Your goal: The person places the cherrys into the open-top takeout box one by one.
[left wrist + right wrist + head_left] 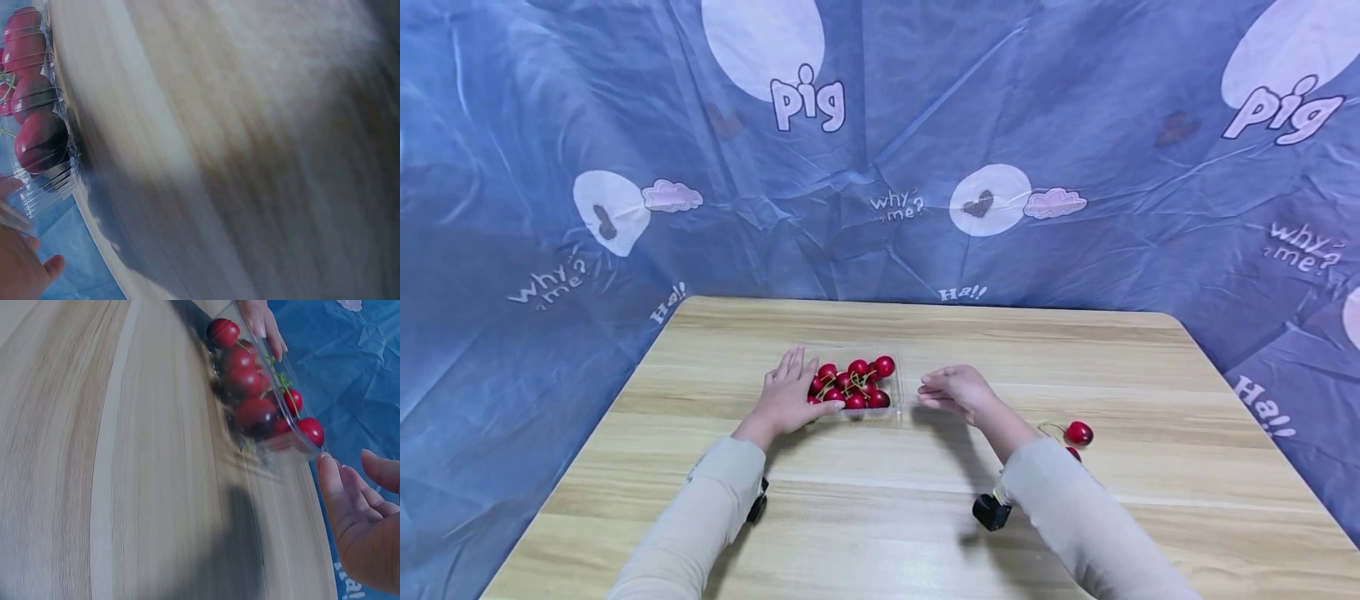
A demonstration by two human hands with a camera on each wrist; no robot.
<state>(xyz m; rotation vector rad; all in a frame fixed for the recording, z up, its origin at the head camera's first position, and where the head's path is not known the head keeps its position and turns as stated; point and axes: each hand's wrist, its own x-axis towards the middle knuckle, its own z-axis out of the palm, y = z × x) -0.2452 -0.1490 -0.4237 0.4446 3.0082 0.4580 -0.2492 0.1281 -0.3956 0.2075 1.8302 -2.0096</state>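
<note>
A clear plastic container [897,398] holding several red cherries [857,402] with green stems sits near the middle of the table. My left hand [786,398] rests on its left end, fingers spread toward the back and thumb along the front over the cherries. In the right wrist view, the left fingers [265,324] reach over the far rim. My right hand [957,390] is just right of the container, fingers together and gently bent, holding nothing. In the right wrist view, its fingertips [326,464] come right up to the container's near corner.
Two more cherries [1078,432] lie on the wooden table [880,525] to the right, one partly hidden by my right sleeve. A blue printed cloth [880,150] hangs behind the table and along its sides.
</note>
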